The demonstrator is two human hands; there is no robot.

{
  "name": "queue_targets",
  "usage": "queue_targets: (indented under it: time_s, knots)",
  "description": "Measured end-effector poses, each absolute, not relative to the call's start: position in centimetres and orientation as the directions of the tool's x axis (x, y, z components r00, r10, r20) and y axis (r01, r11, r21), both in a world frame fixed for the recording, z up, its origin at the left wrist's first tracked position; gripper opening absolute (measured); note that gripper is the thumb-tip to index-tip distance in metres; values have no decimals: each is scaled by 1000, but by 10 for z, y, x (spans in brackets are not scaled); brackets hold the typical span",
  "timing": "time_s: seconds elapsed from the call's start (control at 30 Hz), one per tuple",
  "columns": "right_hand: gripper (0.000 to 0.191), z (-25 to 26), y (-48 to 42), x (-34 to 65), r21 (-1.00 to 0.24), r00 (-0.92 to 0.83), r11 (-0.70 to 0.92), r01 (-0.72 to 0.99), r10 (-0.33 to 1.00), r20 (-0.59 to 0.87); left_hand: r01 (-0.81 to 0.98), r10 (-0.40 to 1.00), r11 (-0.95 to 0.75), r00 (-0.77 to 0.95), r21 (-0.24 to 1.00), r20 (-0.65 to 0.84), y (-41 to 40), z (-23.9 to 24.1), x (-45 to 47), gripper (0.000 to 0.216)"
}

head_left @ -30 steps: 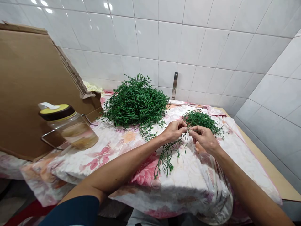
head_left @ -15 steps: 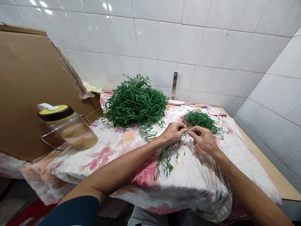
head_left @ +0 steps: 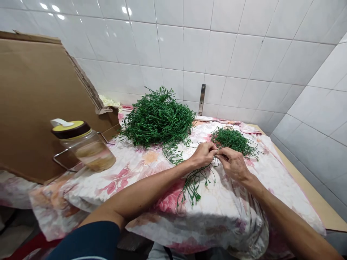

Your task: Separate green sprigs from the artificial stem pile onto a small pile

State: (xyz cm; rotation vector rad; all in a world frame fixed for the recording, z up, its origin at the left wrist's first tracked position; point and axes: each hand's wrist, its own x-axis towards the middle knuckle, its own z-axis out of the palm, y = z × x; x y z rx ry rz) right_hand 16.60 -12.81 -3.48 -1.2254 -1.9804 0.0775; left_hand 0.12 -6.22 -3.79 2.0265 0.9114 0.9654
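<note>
My left hand (head_left: 204, 155) and my right hand (head_left: 234, 164) meet over the cloth with fingertips pinched together. Between them is a thin green plant-like stem, mostly hidden by the fingers. Below the hands lies a loose bunch of green stems (head_left: 193, 189) with small forked tips. Just behind my right hand sits a small heap of green stems (head_left: 233, 140). A much larger heap of green stems (head_left: 159, 121) stands farther back to the left, with a few strands (head_left: 172, 154) trailing from its front.
A flowered cloth (head_left: 116, 177) covers the table. At left, a jar (head_left: 93, 151) with a yellow and brown lid and wire handles stands before a cardboard box (head_left: 40, 104). Behind are a tiled wall (head_left: 195, 47) and a metal strip (head_left: 202, 99). A bare board edge (head_left: 306, 187) shows at right.
The fingers have shifted slightly and my right hand has turned more palm-down, still pinched against the left. The view has moved a little; the heaps look the same.
</note>
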Motion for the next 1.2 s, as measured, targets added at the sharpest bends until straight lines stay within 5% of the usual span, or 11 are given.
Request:
queue_targets:
  time_s: [0.23,0.33,0.53,1.2]
  knots:
    - [17,-26,-139,156,-552,-191,522,650,816,546,334,674,-727,514,600,530,-54,-45,-6,10]
    - [22,-19,-148,145,-671,-245,513,536,854,459,403,812,-576,384,711,439,-35,-46,-14,16]
    - [31,-21,-136,158,-875,-56,349,335,935,351,24,850,-260,480,965,217,-16,-42,-22,33]
    - [21,-28,-125,168,-921,55,373,113,923,380,-225,719,-14,675,974,165,-33,-28,-24,44]
